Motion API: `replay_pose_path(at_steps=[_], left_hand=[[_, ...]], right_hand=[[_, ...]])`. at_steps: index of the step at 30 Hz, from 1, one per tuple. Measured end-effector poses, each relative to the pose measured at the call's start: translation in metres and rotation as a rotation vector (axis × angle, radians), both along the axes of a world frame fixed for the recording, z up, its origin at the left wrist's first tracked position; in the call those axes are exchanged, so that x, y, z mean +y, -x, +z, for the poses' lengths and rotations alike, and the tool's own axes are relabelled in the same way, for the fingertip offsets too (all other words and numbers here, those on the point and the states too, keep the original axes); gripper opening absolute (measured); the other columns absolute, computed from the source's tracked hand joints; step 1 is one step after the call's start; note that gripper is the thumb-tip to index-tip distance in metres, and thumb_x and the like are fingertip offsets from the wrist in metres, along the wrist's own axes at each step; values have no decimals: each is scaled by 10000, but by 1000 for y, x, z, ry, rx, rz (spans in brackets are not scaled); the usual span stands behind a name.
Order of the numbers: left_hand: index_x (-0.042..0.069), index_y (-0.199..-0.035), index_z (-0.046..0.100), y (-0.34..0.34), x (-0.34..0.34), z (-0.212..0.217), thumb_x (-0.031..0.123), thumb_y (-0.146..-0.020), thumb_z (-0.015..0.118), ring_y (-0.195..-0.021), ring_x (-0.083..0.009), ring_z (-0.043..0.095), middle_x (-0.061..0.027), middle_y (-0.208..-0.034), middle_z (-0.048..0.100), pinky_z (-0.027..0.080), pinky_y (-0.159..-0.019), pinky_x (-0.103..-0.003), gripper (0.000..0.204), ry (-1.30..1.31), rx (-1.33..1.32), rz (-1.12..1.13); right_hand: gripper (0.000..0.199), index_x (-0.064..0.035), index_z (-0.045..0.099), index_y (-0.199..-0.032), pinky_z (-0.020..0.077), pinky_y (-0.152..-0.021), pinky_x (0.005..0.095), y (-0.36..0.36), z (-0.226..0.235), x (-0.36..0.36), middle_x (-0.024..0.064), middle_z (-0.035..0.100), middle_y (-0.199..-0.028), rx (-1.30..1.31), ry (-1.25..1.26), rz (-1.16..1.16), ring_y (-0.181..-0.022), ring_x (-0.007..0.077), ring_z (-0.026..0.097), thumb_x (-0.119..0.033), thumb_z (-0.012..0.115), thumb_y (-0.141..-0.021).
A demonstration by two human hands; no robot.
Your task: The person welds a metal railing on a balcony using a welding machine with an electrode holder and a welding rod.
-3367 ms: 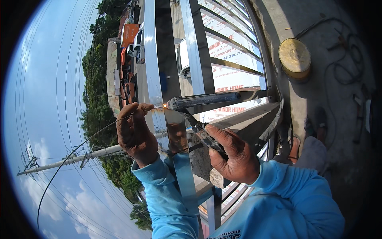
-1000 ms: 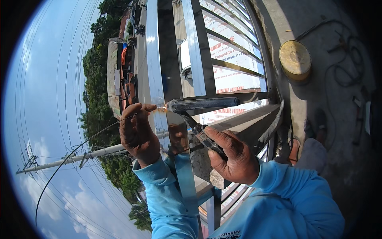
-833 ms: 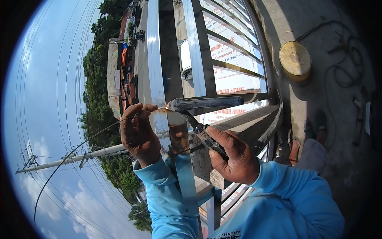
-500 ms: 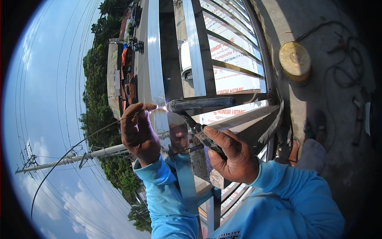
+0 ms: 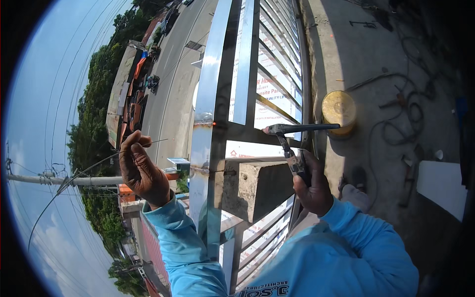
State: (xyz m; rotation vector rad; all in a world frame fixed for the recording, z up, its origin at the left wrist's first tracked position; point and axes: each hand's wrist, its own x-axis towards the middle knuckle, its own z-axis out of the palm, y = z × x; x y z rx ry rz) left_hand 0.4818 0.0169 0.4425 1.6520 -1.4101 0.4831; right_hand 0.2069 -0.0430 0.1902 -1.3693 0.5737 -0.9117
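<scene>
My left hand (image 5: 143, 173) pinches a thin, long filler rod (image 5: 94, 166). Its short end sticks out past the fingertips, and the rest curves away to the lower left. In my right hand (image 5: 315, 185) is a TIG welding torch (image 5: 292, 157) with a long dark back cap, its nozzle toward the metal but apart from it. Between both hands runs a shiny square metal tube (image 5: 210, 74), part of a barred railing. A weld joint (image 5: 204, 123) on it shows brown heat marks and a small glowing orange spot. Neither hand touches the tube.
A concrete block (image 5: 257, 190) stands beside the tube, below the torch. On the concrete ground at right are a yellow round container (image 5: 339, 111), coiled cables (image 5: 401, 128) and a white board (image 5: 442, 185). Beyond the railing lies a road (image 5: 173, 74) with vehicles.
The bright arc at the joint has gone out. My right hand has drawn the torch away to the right, and my left hand has pulled the rod back left. The view has shifted.
</scene>
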Motion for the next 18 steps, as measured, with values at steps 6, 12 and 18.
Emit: replay_pose_path(at_steps=[6,12,18], left_hand=[[22,-1263,501,51,74,4,156,-1090,435,-915,-230,672,-171,-1015,700,530,-894,-377,229,-27,23,75],[-14,-1183,554,116,127,2,181,-1091,426,-968,-254,689,-176,-1076,690,545,-922,-420,250,63,82,176],[18,-1207,499,129,142,-17,71,-1049,503,-1009,-227,660,-160,-1088,658,536,-938,-367,167,104,184,80]], right_hand=[[604,-39,324,-1506,540,-784,366,105,-11,-25,171,652,-1030,286,78,11,-845,251,662,-99,578,-961],[634,-48,330,-1500,537,-756,375,159,1,-45,176,649,-1023,302,212,38,-818,249,657,-70,601,-928],[630,-48,330,-1495,538,-766,368,165,37,-39,179,649,-1038,252,313,13,-836,253,662,-78,603,-928]])
